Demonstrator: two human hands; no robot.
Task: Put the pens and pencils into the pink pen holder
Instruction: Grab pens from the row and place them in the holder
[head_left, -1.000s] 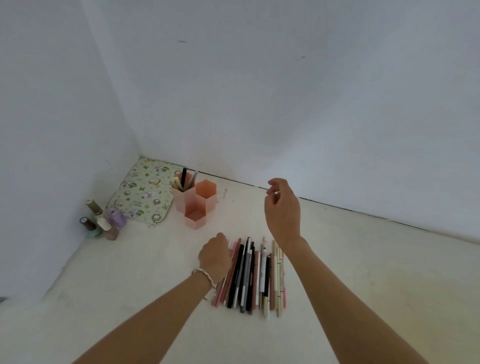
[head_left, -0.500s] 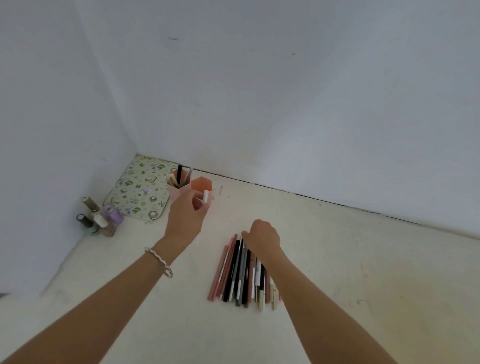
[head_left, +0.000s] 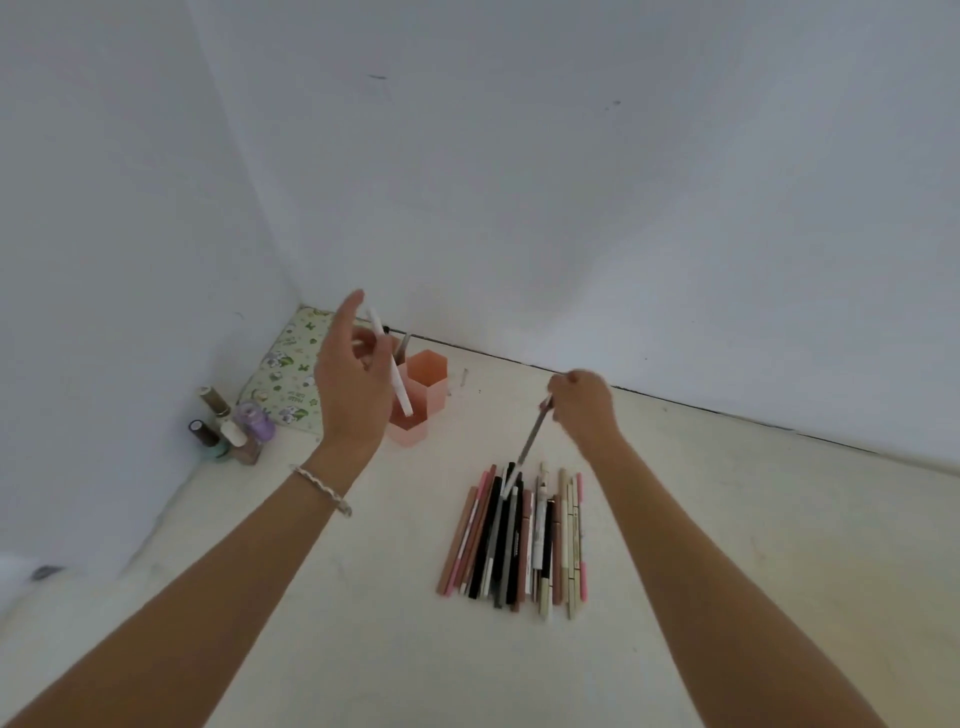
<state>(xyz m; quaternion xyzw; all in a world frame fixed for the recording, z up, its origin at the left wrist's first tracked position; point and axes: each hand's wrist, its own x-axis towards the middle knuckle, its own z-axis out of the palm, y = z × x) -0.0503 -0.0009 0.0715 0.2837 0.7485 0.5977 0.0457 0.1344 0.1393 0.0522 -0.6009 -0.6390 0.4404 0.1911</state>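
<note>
Forearms, two, bare, entering from the lower edge; beaded bracelet (head_left: 322, 489) on the left wrist.

Pile of pens and pencils (head_left: 519, 545): roughly twenty, lying side by side on the cream floor (head_left: 727, 571), nearest item of the task. Black, grey, pink, brown and beige barrels. Most of the job, by this count, is left.

Right hand (head_left: 584, 402): above the far end of the pile, fingers pinched on the top of a grey pen (head_left: 531, 448), which hangs slanted with its lower tip just at the pile.

Left hand (head_left: 353, 387): raised in front of the holder, loosely grasping a white pen (head_left: 390, 366) between thumb and fingers, forefinger extended; the pen's lower tip sits over the front compartment, apparently about to drop in.

Pink pen holder (head_left: 423, 389): cluster of hexagonal tubes of unequal height, upright. A few pens stand in a rear tube, mostly hidden by the hand; the tallest tube's contents cannot be told.

Nail-polish bottles (head_left: 228, 428): small group, left of the holder, by the wall.

Printed mat (head_left: 291, 374): floral, flat in the corner.
</note>
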